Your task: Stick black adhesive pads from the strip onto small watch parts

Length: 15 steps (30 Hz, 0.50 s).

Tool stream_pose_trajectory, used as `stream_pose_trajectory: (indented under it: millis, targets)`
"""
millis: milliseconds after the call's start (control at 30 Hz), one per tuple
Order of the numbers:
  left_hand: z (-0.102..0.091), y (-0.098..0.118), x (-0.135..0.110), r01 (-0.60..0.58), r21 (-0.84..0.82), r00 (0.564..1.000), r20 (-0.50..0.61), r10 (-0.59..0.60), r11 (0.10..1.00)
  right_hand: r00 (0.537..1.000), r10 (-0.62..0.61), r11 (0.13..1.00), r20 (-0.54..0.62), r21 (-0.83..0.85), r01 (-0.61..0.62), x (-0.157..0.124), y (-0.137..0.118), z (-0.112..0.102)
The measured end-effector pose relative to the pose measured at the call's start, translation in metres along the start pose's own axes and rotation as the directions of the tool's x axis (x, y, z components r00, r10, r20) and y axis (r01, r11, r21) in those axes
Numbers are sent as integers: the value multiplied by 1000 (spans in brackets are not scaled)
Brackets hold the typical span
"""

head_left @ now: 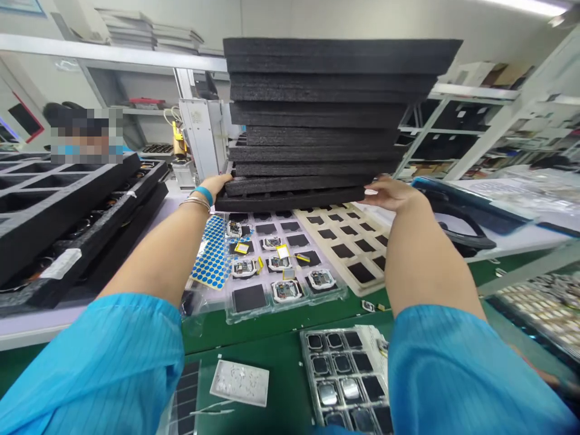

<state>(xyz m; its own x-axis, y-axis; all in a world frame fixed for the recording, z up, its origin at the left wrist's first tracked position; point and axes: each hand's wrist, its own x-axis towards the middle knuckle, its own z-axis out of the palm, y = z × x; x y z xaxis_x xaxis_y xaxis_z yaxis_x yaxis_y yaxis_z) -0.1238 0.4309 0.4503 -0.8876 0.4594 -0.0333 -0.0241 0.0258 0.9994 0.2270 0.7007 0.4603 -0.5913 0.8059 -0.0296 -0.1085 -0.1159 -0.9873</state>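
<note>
A tall stack of black foam trays is held up in front of me, above the bench. My left hand grips its lower left end, with the fingertips hidden behind the foam. At the lower right end, my right hand is closed around the edge, its thumb side showing. The layers sit unevenly, and a narrow gap shows between the lowest ones. Below the stack lies a clear plastic tray with several small white-framed circuit assemblies and yellow-edged battery-like pieces in it.
More black foam trays stand at the left. A beige tray, a sheet of blue round stickers, a tray of square screens, a small white tray and tweezers lie around the bench. A person is behind the left-hand foam.
</note>
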Motion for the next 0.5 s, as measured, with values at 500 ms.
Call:
stream_pose_trajectory:
  millis: [500]
  targets:
    - [-57,3,-113,70,-35,968,245,-59,997,989,-137,989,-53,-62,134,-160,6,-15]
